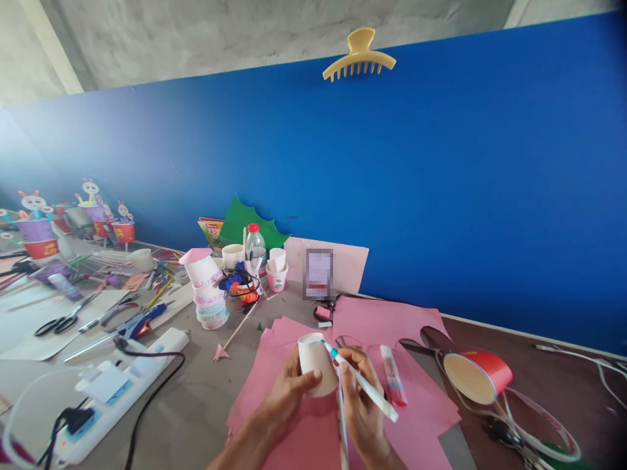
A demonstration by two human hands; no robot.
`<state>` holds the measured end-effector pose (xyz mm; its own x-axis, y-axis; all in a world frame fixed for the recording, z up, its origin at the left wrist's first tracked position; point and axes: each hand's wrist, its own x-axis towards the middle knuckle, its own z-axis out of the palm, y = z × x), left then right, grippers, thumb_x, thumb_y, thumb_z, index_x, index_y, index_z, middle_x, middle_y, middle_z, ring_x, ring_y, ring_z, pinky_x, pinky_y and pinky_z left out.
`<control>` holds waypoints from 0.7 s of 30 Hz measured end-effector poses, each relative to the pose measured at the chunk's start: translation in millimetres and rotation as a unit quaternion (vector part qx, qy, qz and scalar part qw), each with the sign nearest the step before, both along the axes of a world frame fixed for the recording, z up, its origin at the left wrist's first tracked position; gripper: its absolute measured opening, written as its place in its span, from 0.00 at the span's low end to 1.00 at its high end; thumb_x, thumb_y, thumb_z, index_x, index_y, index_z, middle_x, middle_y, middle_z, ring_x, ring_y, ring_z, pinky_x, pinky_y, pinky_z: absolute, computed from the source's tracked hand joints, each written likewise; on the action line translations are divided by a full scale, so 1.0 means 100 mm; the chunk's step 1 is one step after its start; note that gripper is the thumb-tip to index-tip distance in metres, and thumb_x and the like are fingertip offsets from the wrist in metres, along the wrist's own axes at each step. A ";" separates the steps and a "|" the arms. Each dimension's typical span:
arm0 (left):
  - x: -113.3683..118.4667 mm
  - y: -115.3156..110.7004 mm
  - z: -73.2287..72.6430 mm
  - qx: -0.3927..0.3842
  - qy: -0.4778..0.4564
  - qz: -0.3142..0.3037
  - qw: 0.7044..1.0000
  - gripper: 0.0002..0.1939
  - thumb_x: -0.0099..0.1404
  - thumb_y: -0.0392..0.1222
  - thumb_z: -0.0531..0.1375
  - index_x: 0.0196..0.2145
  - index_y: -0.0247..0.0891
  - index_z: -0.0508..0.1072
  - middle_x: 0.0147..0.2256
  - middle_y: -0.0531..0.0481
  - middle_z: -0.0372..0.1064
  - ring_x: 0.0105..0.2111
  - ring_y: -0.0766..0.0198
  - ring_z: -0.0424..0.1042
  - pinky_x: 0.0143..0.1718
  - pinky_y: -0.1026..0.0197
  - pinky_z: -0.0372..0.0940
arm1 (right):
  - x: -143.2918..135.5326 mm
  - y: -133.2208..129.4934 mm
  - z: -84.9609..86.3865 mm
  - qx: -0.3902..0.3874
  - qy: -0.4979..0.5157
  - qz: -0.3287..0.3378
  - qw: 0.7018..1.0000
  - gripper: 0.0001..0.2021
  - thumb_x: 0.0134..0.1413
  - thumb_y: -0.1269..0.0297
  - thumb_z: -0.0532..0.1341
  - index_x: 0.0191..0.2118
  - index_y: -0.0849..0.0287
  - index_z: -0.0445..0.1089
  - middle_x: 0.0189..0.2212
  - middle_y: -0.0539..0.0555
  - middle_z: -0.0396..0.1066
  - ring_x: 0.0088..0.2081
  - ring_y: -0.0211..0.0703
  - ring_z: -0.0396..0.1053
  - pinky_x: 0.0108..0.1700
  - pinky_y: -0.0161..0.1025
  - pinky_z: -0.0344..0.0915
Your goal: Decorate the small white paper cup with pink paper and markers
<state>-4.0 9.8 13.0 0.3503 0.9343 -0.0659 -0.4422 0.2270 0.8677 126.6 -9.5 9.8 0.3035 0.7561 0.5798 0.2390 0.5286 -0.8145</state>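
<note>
My left hand (pixel 289 395) is closed round a plain white paper cup (pixel 316 365), thumb across its side. The cup is tilted, its narrower end away from me. In my right hand (pixel 362 398) is a white marker (pixel 369 388) with a teal tip end, held like a pen; its tip is at the cup's upper right edge, and I cannot tell whether it touches. Both hands are above sheets of pink paper (pixel 274 346). A glue stick (pixel 393 375) with a red base lies on the paper just right of my right hand.
A stack of decorated cups (pixel 208 290) stands left of the paper, near a plastic bottle (pixel 255 245). Further left are a power strip (pixel 122 385), a blue glue gun (pixel 144 320) and scissors (pixel 61 320). A red cup (pixel 494 375) lies on its side at right, among cords. A blue partition (pixel 441 176) rises behind.
</note>
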 end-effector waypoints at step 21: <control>-0.05 0.04 -0.08 0.014 -0.001 0.013 1.000 0.24 0.51 0.53 0.72 0.42 0.36 0.76 0.37 0.47 0.72 0.39 0.55 0.69 0.40 0.59 0.60 | -0.05 -0.10 0.05 0.053 -0.050 0.055 0.996 0.05 0.66 0.66 0.56 0.43 0.55 0.68 0.35 0.52 0.70 0.35 0.41 0.72 0.35 0.35 0.72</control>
